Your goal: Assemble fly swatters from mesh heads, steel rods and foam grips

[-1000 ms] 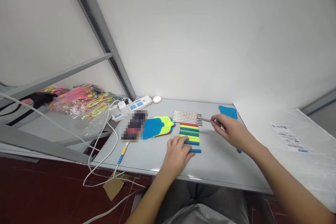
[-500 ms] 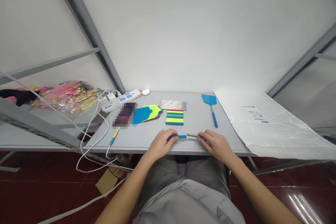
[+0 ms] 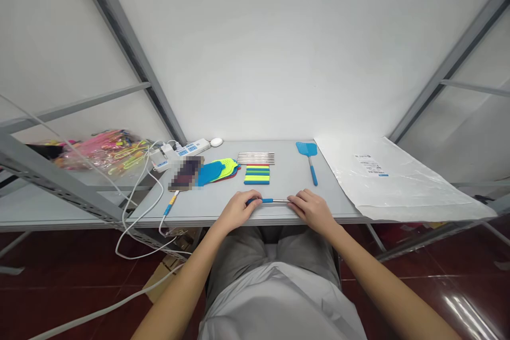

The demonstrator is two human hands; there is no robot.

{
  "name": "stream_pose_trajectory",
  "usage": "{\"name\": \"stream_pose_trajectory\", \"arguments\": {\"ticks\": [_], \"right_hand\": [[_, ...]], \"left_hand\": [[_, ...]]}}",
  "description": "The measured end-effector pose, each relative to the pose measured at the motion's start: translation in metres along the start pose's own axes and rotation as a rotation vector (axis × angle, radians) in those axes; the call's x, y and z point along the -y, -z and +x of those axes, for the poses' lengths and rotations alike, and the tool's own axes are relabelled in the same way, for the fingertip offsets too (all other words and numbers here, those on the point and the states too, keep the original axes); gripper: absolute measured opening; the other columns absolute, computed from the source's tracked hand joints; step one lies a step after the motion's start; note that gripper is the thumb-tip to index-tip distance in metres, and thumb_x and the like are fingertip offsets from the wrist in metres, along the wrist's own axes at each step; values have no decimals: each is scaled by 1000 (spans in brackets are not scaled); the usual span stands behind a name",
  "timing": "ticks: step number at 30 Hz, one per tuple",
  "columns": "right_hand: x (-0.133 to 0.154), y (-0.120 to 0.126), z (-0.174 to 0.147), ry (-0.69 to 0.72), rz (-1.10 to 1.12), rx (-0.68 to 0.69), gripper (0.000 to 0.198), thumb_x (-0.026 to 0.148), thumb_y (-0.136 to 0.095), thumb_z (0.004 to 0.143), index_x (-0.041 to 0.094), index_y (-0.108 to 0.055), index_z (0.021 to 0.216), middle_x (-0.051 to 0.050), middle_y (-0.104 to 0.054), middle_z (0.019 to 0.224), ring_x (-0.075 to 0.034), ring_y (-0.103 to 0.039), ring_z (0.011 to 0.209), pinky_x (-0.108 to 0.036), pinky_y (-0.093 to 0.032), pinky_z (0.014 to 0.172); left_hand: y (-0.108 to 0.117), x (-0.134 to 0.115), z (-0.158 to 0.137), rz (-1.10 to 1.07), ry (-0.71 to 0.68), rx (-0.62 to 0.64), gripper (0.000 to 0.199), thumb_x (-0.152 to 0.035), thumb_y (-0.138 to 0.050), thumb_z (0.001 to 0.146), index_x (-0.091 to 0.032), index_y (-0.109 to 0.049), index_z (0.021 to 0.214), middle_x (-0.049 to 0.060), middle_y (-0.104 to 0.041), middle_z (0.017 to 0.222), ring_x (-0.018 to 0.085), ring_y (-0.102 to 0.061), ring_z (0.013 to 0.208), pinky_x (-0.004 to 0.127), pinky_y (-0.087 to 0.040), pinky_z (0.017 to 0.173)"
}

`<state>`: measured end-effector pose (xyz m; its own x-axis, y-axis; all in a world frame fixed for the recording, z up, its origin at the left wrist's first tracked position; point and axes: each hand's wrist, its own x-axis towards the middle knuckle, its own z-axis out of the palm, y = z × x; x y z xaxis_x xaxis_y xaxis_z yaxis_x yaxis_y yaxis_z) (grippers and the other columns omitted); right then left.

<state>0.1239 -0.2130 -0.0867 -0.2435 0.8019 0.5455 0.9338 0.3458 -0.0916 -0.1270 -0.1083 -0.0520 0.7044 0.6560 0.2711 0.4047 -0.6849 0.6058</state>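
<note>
My left hand (image 3: 239, 209) is closed around a blue handle sleeve (image 3: 267, 201) near the table's front edge. Opposite it, my right hand (image 3: 311, 210) pinches a thin metal rod (image 3: 281, 201), whose left end meets the sleeve's open end; how deep it sits I cannot tell. Just beyond my hands lie several blue, yellow and red sleeves (image 3: 257, 175) in a row, with several metal rods (image 3: 256, 158) behind them. A blue fly swatter (image 3: 306, 149) with rod and handle lies to the right. Blue, yellow and red swatter heads (image 3: 217, 170) are stacked on the left.
A blurred-out phone-like object (image 3: 186, 173) with a white cable lies at left, near a power strip (image 3: 194, 147) and a round white item (image 3: 216, 142). White plastic packaging (image 3: 342, 186) covers the table's right side. Bagged colourful items (image 3: 107, 151) sit on the left shelf.
The rod in my right hand and the blue sleeve in my left have come together; the gap between them is closed. The camera view has shifted slightly.
</note>
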Motion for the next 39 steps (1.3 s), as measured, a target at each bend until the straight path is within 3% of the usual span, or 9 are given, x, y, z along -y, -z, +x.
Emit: {"name": "stream_pose_trajectory", "arguments": {"ticks": [15,39], "right_hand": [[-1,-3,-3,2,-7,-32,22,28,-48,98,21,-65,110,-7,-64,84,-21,-55,81,-32,-41,72],[2,-3,-1,43,17,15,26,29,-44,100,22,-66,112,-8,-65,85,-20,-55,80,-33,-43,73]], "left_hand": [[0,-4,-1,35,14,12,29,-41,-43,95,-25,-67,98,1,-72,95,21,-62,87,32,-43,88],[-3,-4,0,52,-14,27,24,-37,-47,95,-25,-68,97,1,-73,98,20,-64,92,31,-41,87]]}}
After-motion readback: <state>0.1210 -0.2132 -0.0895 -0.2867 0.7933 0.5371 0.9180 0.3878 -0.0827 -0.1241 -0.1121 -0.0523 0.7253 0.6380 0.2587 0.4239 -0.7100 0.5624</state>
